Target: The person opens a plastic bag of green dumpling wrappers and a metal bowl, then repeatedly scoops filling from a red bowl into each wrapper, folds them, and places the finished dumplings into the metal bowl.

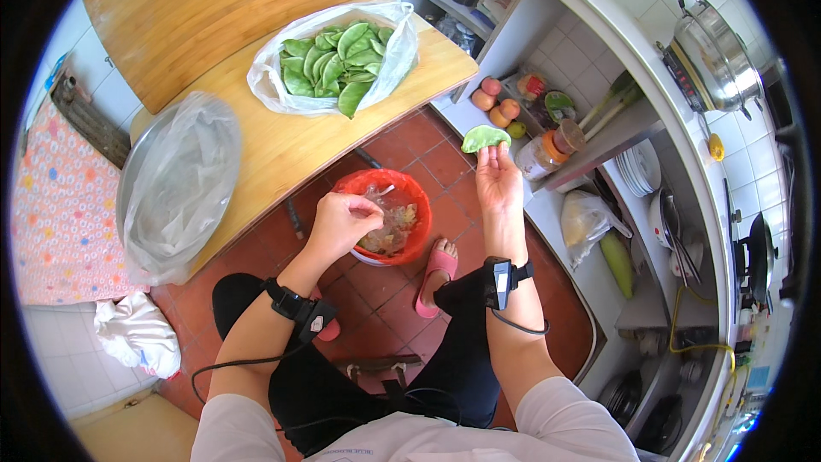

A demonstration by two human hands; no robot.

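A flat green bean pod (pixel 485 138) is held up in the fingertips of my right hand (pixel 499 173), palm upward, off to the right of the bin. My left hand (pixel 349 221) is over the left part of the red-lined bin (pixel 420 237), thumb and fingers pinched together; whether anything small is between them I cannot tell. Clear plastic and scraps lie inside the bin. On the wooden table an open white plastic bag (pixel 266 86) holds many more flat green pods (pixel 330 64). A metal basin (pixel 131 173) covered with clear plastic (pixel 186 186) rests at the table's left end.
A large wooden board (pixel 224 6) leans behind the table (pixel 282 147). Open cabinet shelves on the right hold peaches (pixel 484 99), a jar with an orange lid (pixel 542 154), leeks and plates (pixel 641 167). A steel pot (pixel 718 58) stands above. My pink slippers (pixel 437 269) are beside the bin.
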